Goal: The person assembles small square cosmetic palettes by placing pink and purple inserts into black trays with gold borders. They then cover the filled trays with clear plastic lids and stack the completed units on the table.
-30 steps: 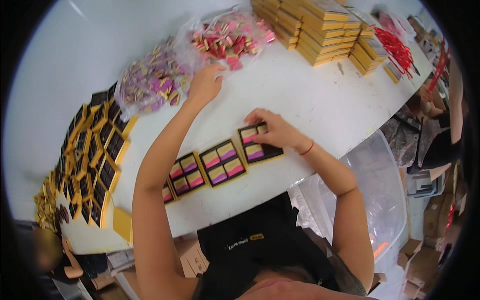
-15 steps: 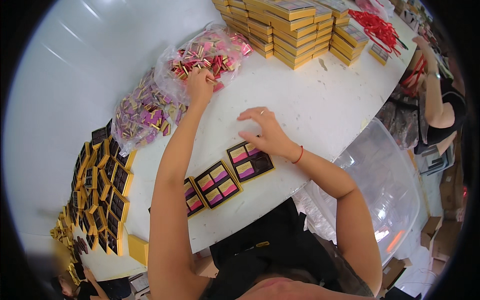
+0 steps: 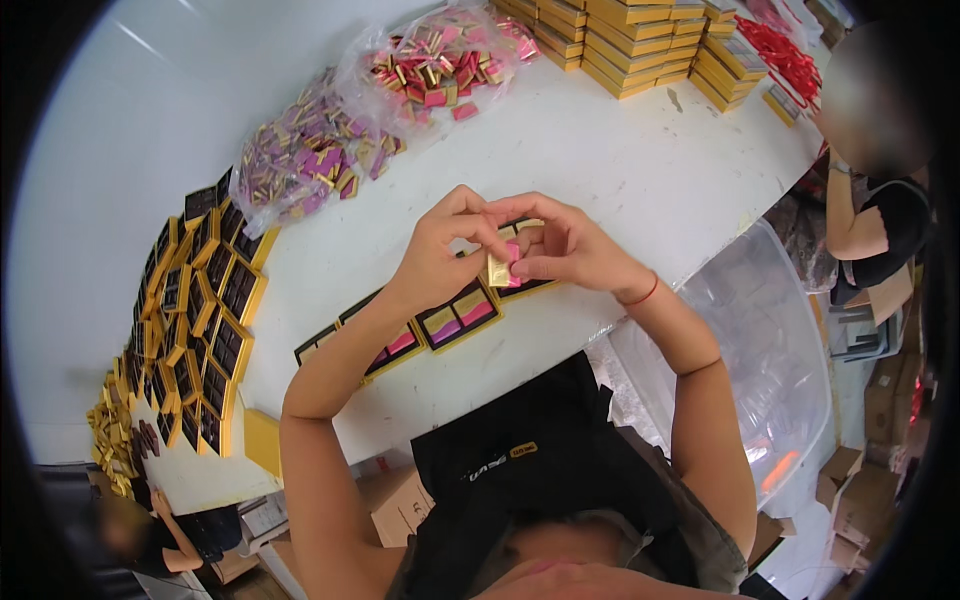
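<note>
Over the row of boxes, my left hand [image 3: 440, 250] and my right hand [image 3: 580, 245] meet at a small square piece [image 3: 500, 270] in a gold and pink wrapper. The fingers of both hands are closed around it. Just beneath lies a dark, gold-edged box [image 3: 537, 286], largely hidden by my right hand. Beside it is a second box [image 3: 462, 318] with gold, pink and purple squares in its compartments. Another such box [image 3: 402, 345] is partly covered by my left forearm.
Farther off lie a plastic bag of pink and gold pieces [image 3: 440, 70] and a bag of purple ones [image 3: 300, 165]. Dark gold-edged trays [image 3: 205, 320] are heaped at left. Yellow boxes [image 3: 640, 50] are stacked at the back, near red ribbons [image 3: 780, 60]. People sit at right and lower left.
My left hand has come back from the pink bag with a wrapped square. My right hand has closed in to meet it above the boxes. The view has shifted.
</note>
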`<state>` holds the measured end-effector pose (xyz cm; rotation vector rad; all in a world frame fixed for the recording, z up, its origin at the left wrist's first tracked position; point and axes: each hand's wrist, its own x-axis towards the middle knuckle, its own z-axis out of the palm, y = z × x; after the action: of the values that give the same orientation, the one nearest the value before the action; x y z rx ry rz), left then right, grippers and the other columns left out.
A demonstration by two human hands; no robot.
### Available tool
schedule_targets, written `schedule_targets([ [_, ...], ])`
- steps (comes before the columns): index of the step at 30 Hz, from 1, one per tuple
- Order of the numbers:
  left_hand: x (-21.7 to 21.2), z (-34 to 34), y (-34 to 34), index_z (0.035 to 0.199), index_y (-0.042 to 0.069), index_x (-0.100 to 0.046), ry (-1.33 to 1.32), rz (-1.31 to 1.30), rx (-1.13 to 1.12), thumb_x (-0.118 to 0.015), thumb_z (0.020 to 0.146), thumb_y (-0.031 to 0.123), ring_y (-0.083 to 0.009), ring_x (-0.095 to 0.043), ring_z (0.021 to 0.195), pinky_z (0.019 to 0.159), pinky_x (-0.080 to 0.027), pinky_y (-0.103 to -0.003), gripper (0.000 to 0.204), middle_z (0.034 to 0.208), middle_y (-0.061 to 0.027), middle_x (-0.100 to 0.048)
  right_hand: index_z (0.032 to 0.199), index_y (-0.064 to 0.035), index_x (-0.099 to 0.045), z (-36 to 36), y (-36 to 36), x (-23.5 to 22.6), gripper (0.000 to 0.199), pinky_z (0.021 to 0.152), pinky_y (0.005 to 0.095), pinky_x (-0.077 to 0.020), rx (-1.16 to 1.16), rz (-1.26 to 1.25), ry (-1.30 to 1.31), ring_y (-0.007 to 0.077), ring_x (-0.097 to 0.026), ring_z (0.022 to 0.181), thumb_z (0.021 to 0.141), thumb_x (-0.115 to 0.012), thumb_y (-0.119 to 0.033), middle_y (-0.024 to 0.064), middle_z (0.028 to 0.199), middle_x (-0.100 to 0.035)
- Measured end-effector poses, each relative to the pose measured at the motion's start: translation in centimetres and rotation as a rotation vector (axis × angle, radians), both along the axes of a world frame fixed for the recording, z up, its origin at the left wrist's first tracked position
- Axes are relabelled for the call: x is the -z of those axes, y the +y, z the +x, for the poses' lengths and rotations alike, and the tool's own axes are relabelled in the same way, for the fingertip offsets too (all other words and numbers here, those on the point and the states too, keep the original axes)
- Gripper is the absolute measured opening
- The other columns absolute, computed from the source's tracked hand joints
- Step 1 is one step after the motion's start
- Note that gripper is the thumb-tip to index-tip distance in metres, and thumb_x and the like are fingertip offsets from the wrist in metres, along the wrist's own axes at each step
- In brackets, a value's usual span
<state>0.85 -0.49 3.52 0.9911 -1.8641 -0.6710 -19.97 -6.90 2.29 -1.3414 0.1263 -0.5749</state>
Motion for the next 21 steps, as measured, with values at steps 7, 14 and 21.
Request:
schedule_targets([
  [7,1.2,-1.3,3.0,0.130,0.005,-0.055,-0.105,0.286,-0.131,-0.065,0.085,0.001,-0.0199,-0.062,0.104,0.093,-0.049,-0.036,0.046,0.127,-0.0129,-0.059,0.117,-0.0069,-0.068,-1.7,0.1,3.4,0.030,0.088,0.0309,-0.0514,0.491,-0.355,0.226,0.0177,-0.063,0.099,0.088,-0.062,0.002,0.0104,0.110,-0.062],
  [14,4.5,-1.2,3.6,0.150,0.002,-0.028,-0.653,0.103,-0.231,-0.077,0.079,0.043,-0.0381,-0.029,0.143,0.117,-0.025,-0.047,0.096,0.157,-0.0227,-0.025,0.105,-0.0090,-0.074,-3.2,2.1,4.3,0.023,0.094,0.0351,-0.0420,0.688,-0.853,0.395,0.0220,-0.057,0.097,0.083,-0.071,-0.003,0.0042,0.097,-0.065],
  [21,3.6,-1.8,2.5,0.144,-0.001,-0.039,-0.625,0.127,-0.257,-0.083,0.070,0.042,-0.0347,-0.043,0.129,0.110,-0.035,-0.043,0.096,0.140,-0.0189,-0.046,0.097,-0.0100,-0.075,-4.6,1.5,5.1,0.019,0.099,0.0408,-0.0378,0.635,-1.169,0.403,0.0244,-0.055,0.106,0.079,-0.077,-0.017,0.0059,0.108,-0.063],
])
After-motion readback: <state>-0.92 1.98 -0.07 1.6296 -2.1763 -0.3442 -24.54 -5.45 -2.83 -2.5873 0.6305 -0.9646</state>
